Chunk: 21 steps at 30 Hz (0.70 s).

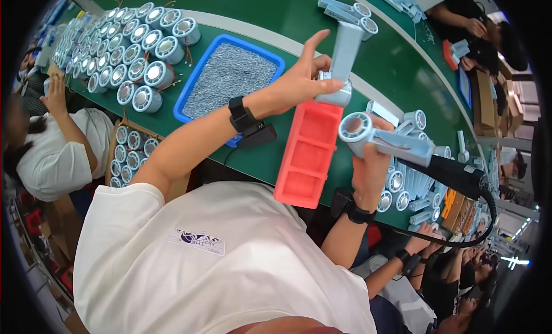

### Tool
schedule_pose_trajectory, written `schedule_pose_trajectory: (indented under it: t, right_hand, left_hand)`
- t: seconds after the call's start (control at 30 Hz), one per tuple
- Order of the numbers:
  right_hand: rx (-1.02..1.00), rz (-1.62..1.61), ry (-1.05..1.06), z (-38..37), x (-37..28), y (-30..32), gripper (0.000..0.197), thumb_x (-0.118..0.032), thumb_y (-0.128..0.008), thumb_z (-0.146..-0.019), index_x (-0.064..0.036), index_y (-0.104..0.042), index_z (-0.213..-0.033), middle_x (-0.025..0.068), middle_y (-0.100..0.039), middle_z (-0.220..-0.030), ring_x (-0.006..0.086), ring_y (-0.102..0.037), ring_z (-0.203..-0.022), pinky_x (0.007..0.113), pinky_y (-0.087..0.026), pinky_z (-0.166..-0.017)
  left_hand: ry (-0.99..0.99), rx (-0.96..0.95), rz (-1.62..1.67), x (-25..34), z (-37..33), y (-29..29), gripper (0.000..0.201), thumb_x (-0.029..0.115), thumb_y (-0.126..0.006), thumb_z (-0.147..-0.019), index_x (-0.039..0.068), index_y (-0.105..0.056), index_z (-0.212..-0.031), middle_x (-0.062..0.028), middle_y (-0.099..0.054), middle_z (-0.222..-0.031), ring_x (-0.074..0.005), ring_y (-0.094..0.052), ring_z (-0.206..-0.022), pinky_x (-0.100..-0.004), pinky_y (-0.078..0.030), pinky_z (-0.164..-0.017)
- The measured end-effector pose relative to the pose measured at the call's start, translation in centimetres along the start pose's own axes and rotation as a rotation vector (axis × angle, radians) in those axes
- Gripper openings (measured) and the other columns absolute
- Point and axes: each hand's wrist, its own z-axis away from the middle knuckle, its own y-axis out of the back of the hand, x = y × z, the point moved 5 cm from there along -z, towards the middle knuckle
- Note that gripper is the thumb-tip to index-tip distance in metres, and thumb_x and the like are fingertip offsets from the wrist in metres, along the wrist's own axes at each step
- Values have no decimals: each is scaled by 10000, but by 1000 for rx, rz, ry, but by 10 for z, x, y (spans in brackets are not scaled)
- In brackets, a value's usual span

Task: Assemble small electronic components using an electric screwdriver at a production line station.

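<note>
My left hand (302,81) grips the round head of a light-blue hair-dryer-shaped housing (348,49), with its thumb across the head and its index finger raised. The head is at the far end of a red block-shaped fixture (303,153) with several recesses, and the handle points away from me. My right hand (371,167) holds a second light-blue housing (355,128) just right of the fixture. Its round end faces up and its handle reaches right. Parts of the fingers are hidden behind it. A black tool with a cable (460,176) is beside that handle.
A blue tray (183,101) of small metal pieces stands left of the fixture. Rows of round motor units (155,72) with wires fill the far left. More housings (402,184) are piled at right. Co-workers (63,144) sit on both sides.
</note>
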Motion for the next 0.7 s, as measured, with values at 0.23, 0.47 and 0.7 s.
schedule_pose_trajectory:
  t: [0.23, 0.47, 0.7]
  right_hand:
    - [-237, 792, 290, -2, 25, -30, 505, -53, -819, -674, -16, -587, -1121, 114, -592, -1162, 257, -606, -1033, 343, -510, -848]
    - [-210, 655, 99, -16, 17, -28, 379, 12, -785, -688, 2, -639, -1037, 136, -612, -1157, 261, -595, -1051, 340, -483, -898]
    - [-310, 987, 270, -31, 15, -30, 414, 14, -788, -670, 18, -633, -1053, 112, -651, -1099, 243, -622, -1014, 336, -496, -877]
  left_hand:
    - [-242, -152, -597, -10, -5, -1, 413, 93, -654, -845, 28, -480, -1215, -150, -582, -1072, -266, -593, -1004, -387, -487, -833]
    - [-214, -107, -827, 1, -3, 4, 360, 13, -633, -816, 19, -519, -1158, -154, -598, -987, -271, -626, -942, -386, -494, -810]
    - [-304, -260, -879, 3, -8, 10, 468, 33, -658, -795, 36, -501, -1236, -154, -553, -1128, -345, -588, -1016, -423, -482, -845]
